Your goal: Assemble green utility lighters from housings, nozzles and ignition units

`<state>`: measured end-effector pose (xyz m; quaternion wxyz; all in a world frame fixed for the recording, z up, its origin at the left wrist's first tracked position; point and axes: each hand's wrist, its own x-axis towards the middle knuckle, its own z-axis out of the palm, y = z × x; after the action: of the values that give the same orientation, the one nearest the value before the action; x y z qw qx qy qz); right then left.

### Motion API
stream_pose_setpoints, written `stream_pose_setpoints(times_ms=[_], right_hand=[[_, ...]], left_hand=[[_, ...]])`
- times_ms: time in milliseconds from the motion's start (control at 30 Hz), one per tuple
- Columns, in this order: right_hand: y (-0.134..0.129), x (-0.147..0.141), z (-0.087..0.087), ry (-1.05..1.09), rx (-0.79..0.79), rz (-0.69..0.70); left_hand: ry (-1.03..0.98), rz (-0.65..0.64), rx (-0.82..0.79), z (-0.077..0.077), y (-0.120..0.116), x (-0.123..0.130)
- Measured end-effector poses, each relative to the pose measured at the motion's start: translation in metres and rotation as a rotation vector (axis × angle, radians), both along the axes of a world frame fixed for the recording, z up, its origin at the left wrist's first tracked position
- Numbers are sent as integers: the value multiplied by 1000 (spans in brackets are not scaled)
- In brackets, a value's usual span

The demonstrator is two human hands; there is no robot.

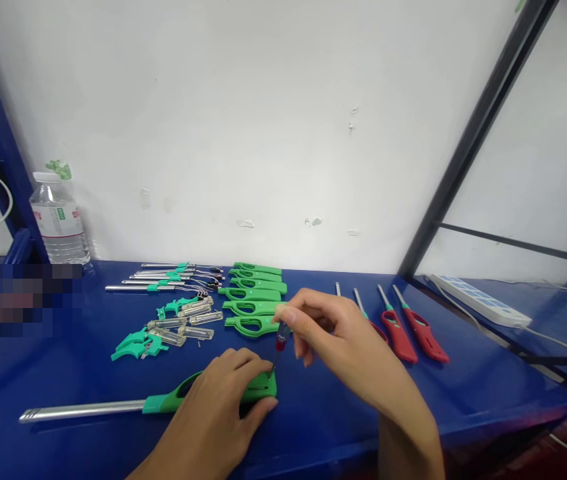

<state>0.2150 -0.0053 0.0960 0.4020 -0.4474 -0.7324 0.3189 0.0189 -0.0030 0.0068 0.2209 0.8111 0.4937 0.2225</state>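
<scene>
A green long-necked lighter (266, 385) lies on the blue table, its silver barrel pointing left. My left hand (223, 400) rests over its handle and grips the rear end between thumb and fingers. In my right hand (336, 333) a small screwdriver (282, 339) is pinched near its top, the shaft slanting down. Its tip meets the lighter's rear end; the exact contact point is too small to make out. Just behind my hands lies a row of green handle shells (253, 307). My left palm hides part of the lighter's handle.
Silver barrels with wires (163, 283), teal trigger parts (138, 343) and clear fuel tanks (196, 331) lie back left. Red lighters (398, 333) lie right, near a white power strip (483, 300). A water bottle (61, 223) stands at the back left by the wall.
</scene>
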Motion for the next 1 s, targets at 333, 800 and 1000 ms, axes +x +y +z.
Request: stream_pose_setpoints(times_ms=[333, 800, 1000], right_hand=[[-5, 1, 3, 97, -85, 87], [-2, 3, 2, 122, -103, 40], [-4, 6, 4, 98, -102, 101]], left_hand=[[-21, -37, 8, -5, -1, 1], [43, -33, -51, -5, -5, 1], [-64, -71, -33, -5, -3, -2]])
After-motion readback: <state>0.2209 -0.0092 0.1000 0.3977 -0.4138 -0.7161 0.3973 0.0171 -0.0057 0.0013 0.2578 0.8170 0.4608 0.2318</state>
